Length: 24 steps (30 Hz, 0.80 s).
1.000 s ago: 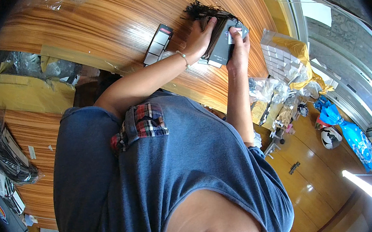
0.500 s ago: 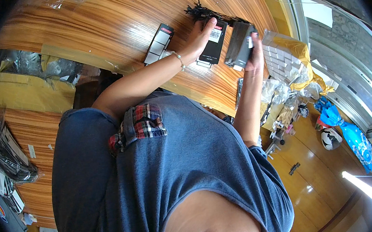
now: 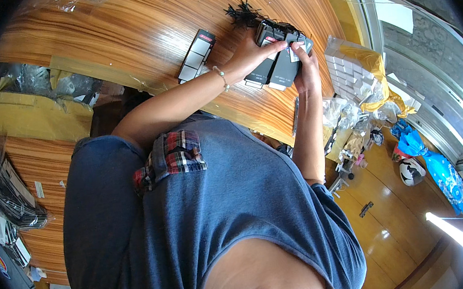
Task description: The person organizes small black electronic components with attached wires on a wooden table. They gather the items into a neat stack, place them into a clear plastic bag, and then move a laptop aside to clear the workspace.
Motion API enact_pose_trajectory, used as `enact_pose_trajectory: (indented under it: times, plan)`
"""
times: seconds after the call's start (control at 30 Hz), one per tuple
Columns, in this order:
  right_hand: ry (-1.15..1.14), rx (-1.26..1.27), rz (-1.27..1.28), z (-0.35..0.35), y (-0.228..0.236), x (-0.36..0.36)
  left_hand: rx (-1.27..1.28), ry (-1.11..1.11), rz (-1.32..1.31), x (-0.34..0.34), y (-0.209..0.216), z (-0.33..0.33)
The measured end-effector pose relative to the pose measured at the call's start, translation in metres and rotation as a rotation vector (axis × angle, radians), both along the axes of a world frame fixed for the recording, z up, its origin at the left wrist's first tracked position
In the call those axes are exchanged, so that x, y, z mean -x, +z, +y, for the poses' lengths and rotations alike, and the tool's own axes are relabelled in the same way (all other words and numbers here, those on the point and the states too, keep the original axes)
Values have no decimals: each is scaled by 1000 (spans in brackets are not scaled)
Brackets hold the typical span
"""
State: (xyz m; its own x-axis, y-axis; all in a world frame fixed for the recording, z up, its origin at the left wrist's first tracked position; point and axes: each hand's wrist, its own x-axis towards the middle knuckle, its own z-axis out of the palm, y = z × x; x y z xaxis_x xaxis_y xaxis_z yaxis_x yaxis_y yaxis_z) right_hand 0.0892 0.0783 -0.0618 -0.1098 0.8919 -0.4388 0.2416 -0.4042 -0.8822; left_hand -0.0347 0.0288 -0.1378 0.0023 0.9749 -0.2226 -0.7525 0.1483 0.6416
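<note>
Two stacks of black hang tags lie side by side at the far middle of the table, each with a white sticker near its top. My left hand is closed around the left stack, its thumb stretched across the top toward the other stack. Around the right stack my right hand is closed, thumb on the sticker. Black strings bunch at the upper ends of the tags. Left of my left hand lies another black tag with white panels, touched by neither hand.
The wood-grain table has a taped near edge. Clear plastic bags and a yellow-taped bundle sit to the right, beside the window. More bagged tags lie at the far left. A blue wrapped item stands at the lower right.
My right hand has brought its stack leftward against the left one and turned it so its stickered face shows. My left thumb has swung right, across the tops.
</note>
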Motion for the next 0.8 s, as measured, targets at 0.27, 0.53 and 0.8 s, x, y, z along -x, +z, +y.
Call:
enact_pose_trajectory:
  times: [0.27, 0.53, 0.8]
  plan:
    - [-45, 305, 116, -15, -7, -15, 68, -59, 30, -3, -1, -18]
    - [-68, 453, 220, -29, -26, -37, 158, -144, -26, -1, -7, -40]
    - [11, 433, 76, -19, -53, -74, 293, -29, 77, 2, -15, -55]
